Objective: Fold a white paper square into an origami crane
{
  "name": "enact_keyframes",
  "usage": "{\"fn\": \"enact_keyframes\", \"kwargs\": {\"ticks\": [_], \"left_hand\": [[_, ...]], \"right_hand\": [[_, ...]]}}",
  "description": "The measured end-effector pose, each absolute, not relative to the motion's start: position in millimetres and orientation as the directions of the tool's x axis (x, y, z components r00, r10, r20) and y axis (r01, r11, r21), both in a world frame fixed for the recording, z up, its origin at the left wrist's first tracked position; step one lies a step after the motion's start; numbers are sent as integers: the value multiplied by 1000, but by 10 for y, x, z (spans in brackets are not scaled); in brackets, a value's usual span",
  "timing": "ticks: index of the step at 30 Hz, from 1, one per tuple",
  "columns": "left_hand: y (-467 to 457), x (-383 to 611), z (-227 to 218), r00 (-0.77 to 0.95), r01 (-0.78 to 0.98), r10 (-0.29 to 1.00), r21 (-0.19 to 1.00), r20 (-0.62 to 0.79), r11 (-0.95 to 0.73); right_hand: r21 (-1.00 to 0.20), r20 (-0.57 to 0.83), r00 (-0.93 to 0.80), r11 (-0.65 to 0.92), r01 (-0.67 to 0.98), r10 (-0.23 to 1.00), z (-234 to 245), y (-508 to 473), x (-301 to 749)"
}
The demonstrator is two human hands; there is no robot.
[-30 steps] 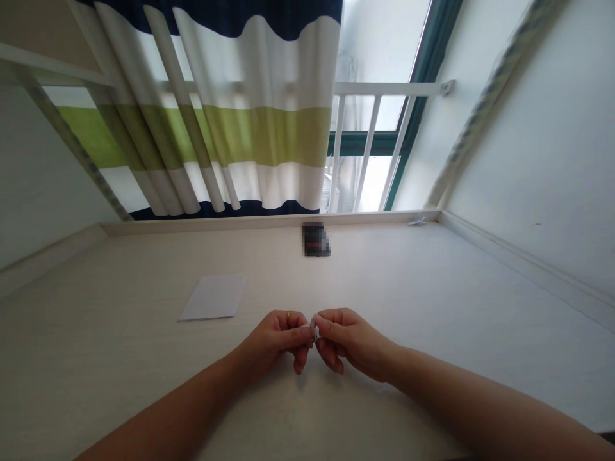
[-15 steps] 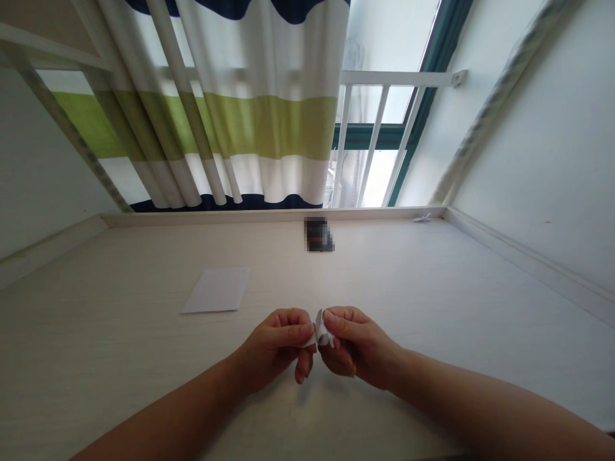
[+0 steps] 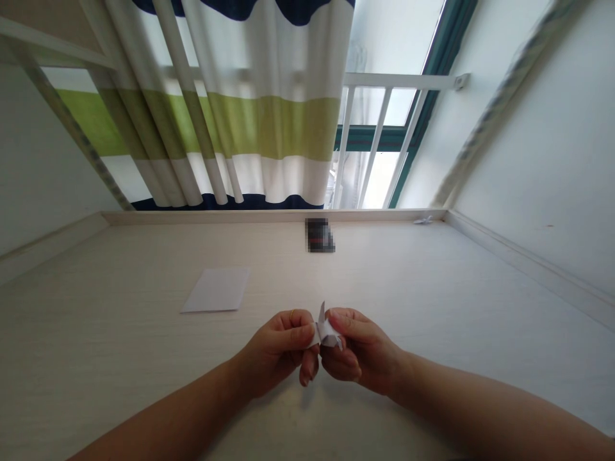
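A small folded piece of white paper (image 3: 328,334) is held between both hands, just above the pale table (image 3: 144,358). My left hand (image 3: 283,342) is closed, its thumb and fingers pinching the paper's left side; a ring shows on one finger. On the other side, my right hand (image 3: 358,346) pinches the same piece, with the thumb on top. One thin point of the paper sticks up between the hands. Parts of it are hidden behind the fingers.
A white paper sheet (image 3: 216,290) lies flat to the left. A dark, pixelated object (image 3: 319,235) sits near the back edge. A small white scrap (image 3: 423,220) rests in the back right corner. Behind are a striped curtain (image 3: 273,128) and a white railing (image 3: 398,81).
More of the folded paper shows between the hands, and its thin point stands higher. My right hand has shifted slightly to the right.
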State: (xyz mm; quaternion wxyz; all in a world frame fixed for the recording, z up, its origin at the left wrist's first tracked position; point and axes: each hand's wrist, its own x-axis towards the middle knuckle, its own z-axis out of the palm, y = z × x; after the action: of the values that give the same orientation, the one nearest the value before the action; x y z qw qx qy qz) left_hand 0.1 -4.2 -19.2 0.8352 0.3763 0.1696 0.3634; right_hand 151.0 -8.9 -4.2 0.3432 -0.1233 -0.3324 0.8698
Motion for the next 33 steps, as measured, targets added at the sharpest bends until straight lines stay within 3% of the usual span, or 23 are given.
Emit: {"fn": "enact_keyframes", "kwargs": {"ticks": [22, 33], "left_hand": [[-37, 12, -113, 645, -283, 757, 886, -108, 368], [-54, 34, -75, 611, -333, 786, 870, -94, 363]], "right_hand": [[-703, -76, -736, -560, -438, 673, -57, -62, 1549], [-699, -38, -749, -553, -453, 662, -81, -39, 1546]]}}
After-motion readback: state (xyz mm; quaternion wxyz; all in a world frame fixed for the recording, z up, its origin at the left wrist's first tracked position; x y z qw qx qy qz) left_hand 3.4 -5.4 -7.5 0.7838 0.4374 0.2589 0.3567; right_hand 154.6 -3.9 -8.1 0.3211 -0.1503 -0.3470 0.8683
